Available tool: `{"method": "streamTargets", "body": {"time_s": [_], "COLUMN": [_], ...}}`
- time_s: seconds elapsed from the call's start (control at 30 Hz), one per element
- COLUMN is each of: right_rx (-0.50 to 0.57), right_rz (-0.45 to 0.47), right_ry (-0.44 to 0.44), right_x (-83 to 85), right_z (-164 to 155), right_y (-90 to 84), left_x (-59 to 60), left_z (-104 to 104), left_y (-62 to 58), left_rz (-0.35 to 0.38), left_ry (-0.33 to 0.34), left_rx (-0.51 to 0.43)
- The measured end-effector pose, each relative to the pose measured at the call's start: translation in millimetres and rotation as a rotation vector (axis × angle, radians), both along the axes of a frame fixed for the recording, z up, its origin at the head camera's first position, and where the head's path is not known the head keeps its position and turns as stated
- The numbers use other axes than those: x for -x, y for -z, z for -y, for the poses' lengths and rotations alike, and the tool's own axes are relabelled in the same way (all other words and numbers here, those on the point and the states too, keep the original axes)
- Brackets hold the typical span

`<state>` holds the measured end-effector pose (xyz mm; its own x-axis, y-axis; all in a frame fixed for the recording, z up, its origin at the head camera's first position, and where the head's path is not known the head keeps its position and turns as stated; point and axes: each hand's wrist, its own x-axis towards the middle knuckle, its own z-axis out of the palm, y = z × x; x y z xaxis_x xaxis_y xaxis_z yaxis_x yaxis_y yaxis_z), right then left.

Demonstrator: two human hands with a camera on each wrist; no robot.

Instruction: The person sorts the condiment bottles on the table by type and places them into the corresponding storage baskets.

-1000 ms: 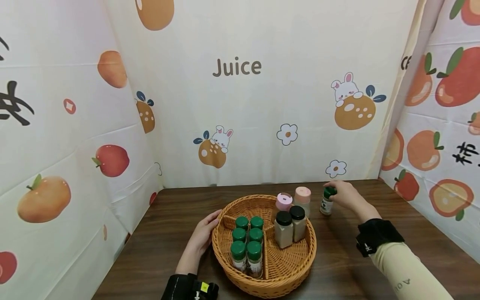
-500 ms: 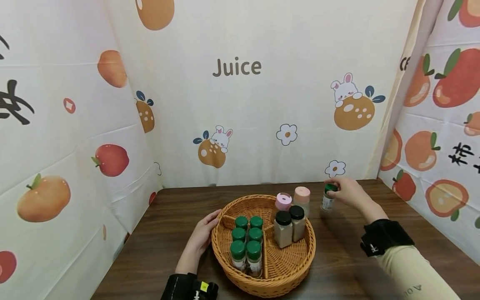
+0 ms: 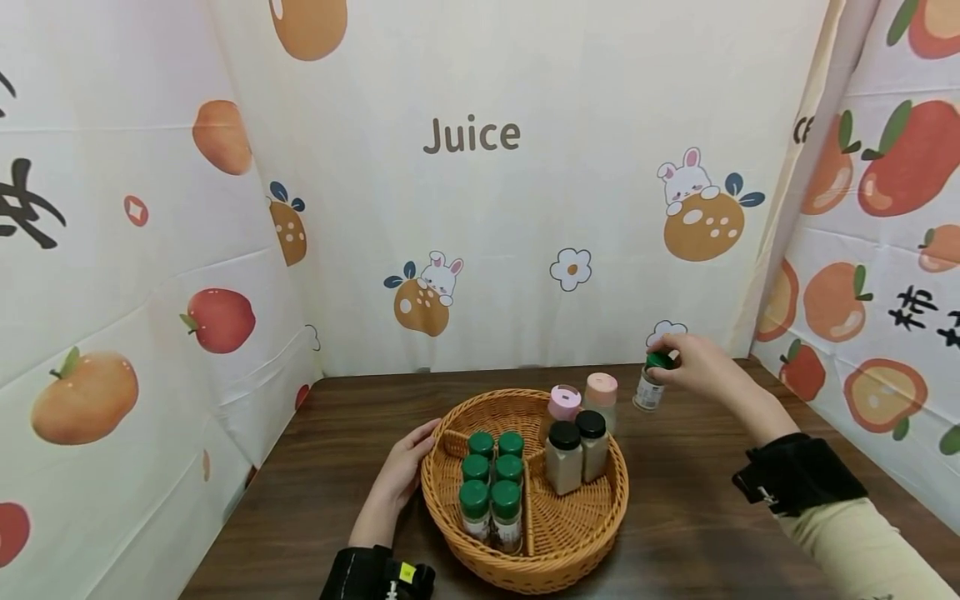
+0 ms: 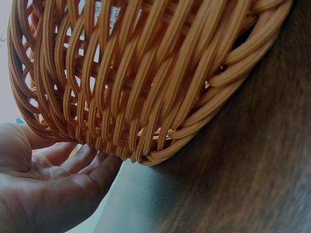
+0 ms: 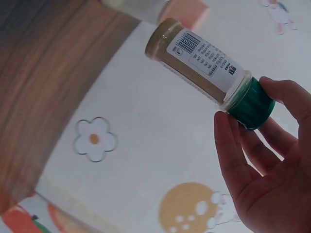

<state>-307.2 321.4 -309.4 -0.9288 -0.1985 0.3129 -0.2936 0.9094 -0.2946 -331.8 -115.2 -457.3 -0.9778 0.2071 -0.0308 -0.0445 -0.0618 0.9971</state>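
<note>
Change: the right hand [image 3: 693, 368] has been lifting the green-capped spice jar [image 3: 650, 382] off the wooden table [image 3: 697, 517]; a second ago the jar was standing on it, right of the basket.
Head view, right side: the right hand is pinching the jar by its cap, and the jar is hanging tilted in the air just behind and right of the wicker basket [image 3: 592, 533].
Head view, left side: the left hand [image 3: 405, 471] is resting flat against the basket's left rim, fingers relaxed.
Head view, basket: six green-capped jars [image 3: 491, 479] are standing in the left compartment, two black-capped jars [image 3: 576, 454] and two pink-lidded ones [image 3: 583, 396] in the right.
Left wrist view: the left hand [image 4: 46, 187] is lying palm up, its fingertips [image 4: 104, 167] touching the basket's woven wall [image 4: 146, 87].
Right wrist view: the right hand's [image 5: 272, 165] thumb and fingers are gripping the green cap [image 5: 251, 106]; the jar [image 5: 201, 65], holding tan powder, is slanting away.
</note>
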Motion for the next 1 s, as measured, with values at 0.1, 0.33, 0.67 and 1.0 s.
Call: {"method": "streamTargets", "body": {"time_s": [0.1, 0.33, 0.67, 1.0], "right_rx": [-0.022, -0.085, -0.077, -0.083], "right_rz": [-0.007, -0.023, -0.038, -0.084], "right_ry": [-0.005, -0.07, -0.139, -0.195], "right_x": [-7.6, -25.0, -43.0, -49.7], "right_z": [9.9, 38.1, 72.9, 106.3], "right_y": [-9.0, -26.6, -44.9, -60.9], "left_x": [-0.2, -1.2, -0.6, 1.3], "left_z": [1.3, 4.0, 4.3, 1.0], "left_y": [-0.1, -0.3, -1.2, 2.3], "left_rz": [0.0, 0.003, 0.004, -0.017], "left_ry": [0.001, -0.001, 0.005, 0.006], "left_rx": [-0.003, -0.001, 0.001, -0.008]}}
